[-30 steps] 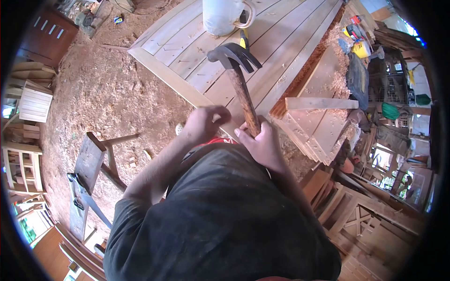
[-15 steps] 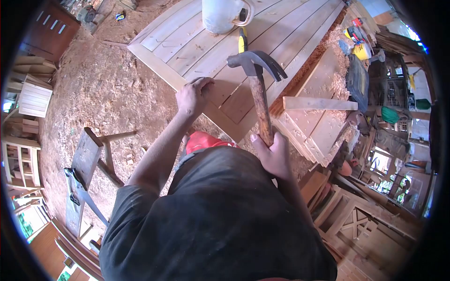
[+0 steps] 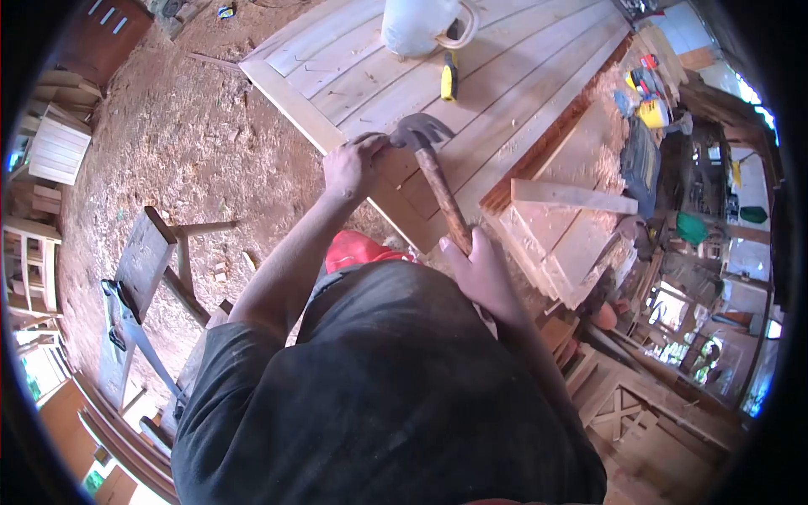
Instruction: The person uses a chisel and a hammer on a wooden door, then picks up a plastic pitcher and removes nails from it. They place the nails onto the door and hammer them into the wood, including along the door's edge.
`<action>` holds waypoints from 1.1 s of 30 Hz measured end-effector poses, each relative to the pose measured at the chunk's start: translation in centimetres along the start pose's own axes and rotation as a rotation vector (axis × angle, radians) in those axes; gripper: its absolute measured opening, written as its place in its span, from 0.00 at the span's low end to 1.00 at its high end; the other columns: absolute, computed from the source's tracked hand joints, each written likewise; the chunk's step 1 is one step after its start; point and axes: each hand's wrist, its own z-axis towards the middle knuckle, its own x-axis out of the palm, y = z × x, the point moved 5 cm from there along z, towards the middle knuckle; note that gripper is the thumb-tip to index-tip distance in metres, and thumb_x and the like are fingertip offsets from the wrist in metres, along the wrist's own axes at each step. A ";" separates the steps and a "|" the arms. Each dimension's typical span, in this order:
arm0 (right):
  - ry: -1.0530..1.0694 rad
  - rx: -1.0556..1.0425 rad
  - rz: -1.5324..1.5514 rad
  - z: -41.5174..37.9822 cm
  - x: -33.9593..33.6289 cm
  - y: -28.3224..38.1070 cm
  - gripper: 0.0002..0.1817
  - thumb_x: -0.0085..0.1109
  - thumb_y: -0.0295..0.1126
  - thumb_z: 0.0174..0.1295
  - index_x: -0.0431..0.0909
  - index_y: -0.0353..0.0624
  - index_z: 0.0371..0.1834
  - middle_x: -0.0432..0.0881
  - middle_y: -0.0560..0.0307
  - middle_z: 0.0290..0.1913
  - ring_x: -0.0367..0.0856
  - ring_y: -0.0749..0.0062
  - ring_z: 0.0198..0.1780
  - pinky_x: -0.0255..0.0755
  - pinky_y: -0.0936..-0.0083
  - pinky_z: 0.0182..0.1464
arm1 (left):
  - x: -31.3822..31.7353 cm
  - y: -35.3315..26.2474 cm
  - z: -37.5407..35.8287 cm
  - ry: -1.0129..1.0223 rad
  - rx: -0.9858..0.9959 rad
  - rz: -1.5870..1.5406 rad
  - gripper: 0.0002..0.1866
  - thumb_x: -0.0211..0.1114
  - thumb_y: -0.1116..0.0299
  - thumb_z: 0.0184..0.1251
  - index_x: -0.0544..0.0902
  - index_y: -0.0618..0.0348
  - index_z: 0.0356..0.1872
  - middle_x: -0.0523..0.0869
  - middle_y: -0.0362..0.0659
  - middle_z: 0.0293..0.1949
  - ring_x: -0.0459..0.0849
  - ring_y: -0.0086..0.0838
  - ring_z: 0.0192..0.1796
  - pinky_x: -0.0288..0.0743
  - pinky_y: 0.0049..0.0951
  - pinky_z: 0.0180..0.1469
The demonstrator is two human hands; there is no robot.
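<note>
A claw hammer (image 3: 439,181) is held by the lower end of its wooden handle in my right hand (image 3: 478,268). Its dark head is down beside the fingertips of my left hand (image 3: 352,167), over the near corner of a slatted wooden panel (image 3: 396,93). The fingers of my left hand are pinched together at the panel's edge; whatever they hold is hidden. Several nails lie loose on the slats. Farther up the panel are a yellow and black tool handle (image 3: 449,77) and a whitish plastic jug (image 3: 414,27).
Right of the panel, shavings cover stacked boards (image 3: 572,198), with a dark case (image 3: 641,160) and a yellow container (image 3: 652,113) beyond. At the left, a wooden bench (image 3: 145,261) holding a handsaw (image 3: 143,341) stands on the shaving-strewn floor.
The hammer has come down and left, bringing its head from above the panel to my left fingertips. The whole view has shifted slightly.
</note>
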 end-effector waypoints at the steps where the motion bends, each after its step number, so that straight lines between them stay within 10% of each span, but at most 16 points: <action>1: 0.050 0.059 -0.013 -0.1 -0.4 0.1 0.18 0.65 0.39 0.73 0.78 0.30 0.40 0.84 0.37 0.32 0.89 0.47 0.37 0.79 0.62 0.39 | -0.2 0.1 0.4 -0.022 0.011 0.002 0.10 0.66 0.60 0.72 0.91 0.41 0.49 0.92 0.34 0.51 0.92 0.38 0.49 0.85 0.40 0.48; 5: -0.109 -0.131 0.460 -1.5 -5.3 5.8 0.13 0.66 0.34 0.74 0.79 0.34 0.39 0.80 0.58 0.27 0.79 0.79 0.30 0.73 0.74 0.33 | -0.4 0.7 0.1 -0.054 0.023 -0.146 0.09 0.69 0.64 0.71 0.91 0.46 0.49 0.92 0.37 0.49 0.92 0.37 0.47 0.85 0.36 0.46; 8: -0.293 -0.523 0.478 -1.9 -8.8 9.6 0.10 0.63 0.29 0.75 0.77 0.38 0.35 0.74 0.63 0.22 0.71 0.83 0.25 0.64 0.77 0.27 | -1.4 2.1 -0.4 -0.158 -0.109 -0.358 0.09 0.70 0.69 0.73 0.90 0.53 0.50 0.92 0.38 0.45 0.90 0.28 0.40 0.82 0.28 0.43; 14: -0.067 -0.095 0.115 0.8 1.0 -1.2 0.13 0.64 0.34 0.73 0.76 0.34 0.37 0.78 0.54 0.25 0.79 0.71 0.26 0.71 0.69 0.31 | -1.7 8.9 -6.6 -0.513 -0.639 -0.889 0.13 0.61 0.72 0.78 0.83 0.61 0.59 0.87 0.38 0.40 0.79 0.17 0.37 0.73 0.21 0.38; 19: -0.060 0.026 0.314 0.1 -1.0 1.6 0.14 0.67 0.33 0.70 0.77 0.32 0.35 0.81 0.48 0.29 0.81 0.66 0.28 0.74 0.65 0.33 | 0.0 11.0 -10.8 -0.338 -1.066 -1.354 0.16 0.55 0.77 0.78 0.75 0.64 0.63 0.87 0.46 0.49 0.85 0.23 0.42 0.81 0.19 0.39; 25: -0.407 -0.555 0.685 -1.4 -6.6 8.4 0.11 0.59 0.24 0.75 0.70 0.43 0.34 0.74 0.61 0.25 0.70 0.81 0.23 0.66 0.79 0.25 | 1.3 11.9 -10.2 -0.190 -1.095 -1.492 0.12 0.53 0.77 0.83 0.77 0.64 0.62 0.86 0.49 0.54 0.89 0.31 0.52 0.88 0.24 0.50; 30: 0.088 0.048 -0.112 2.1 2.5 -3.0 0.19 0.68 0.34 0.68 0.76 0.25 0.44 0.80 0.35 0.28 0.86 0.47 0.31 0.77 0.57 0.36 | -0.3 11.1 -8.0 -0.243 -1.068 -1.565 0.11 0.55 0.77 0.83 0.79 0.64 0.59 0.86 0.44 0.47 0.89 0.32 0.51 0.89 0.25 0.52; 33: -0.050 0.045 0.049 1.7 1.4 -1.8 0.21 0.70 0.39 0.66 0.77 0.27 0.37 0.81 0.35 0.27 0.87 0.42 0.32 0.76 0.55 0.36 | -2.8 10.4 -6.9 -0.241 -0.966 -1.518 0.10 0.59 0.76 0.82 0.80 0.62 0.58 0.88 0.43 0.46 0.91 0.33 0.47 0.90 0.25 0.47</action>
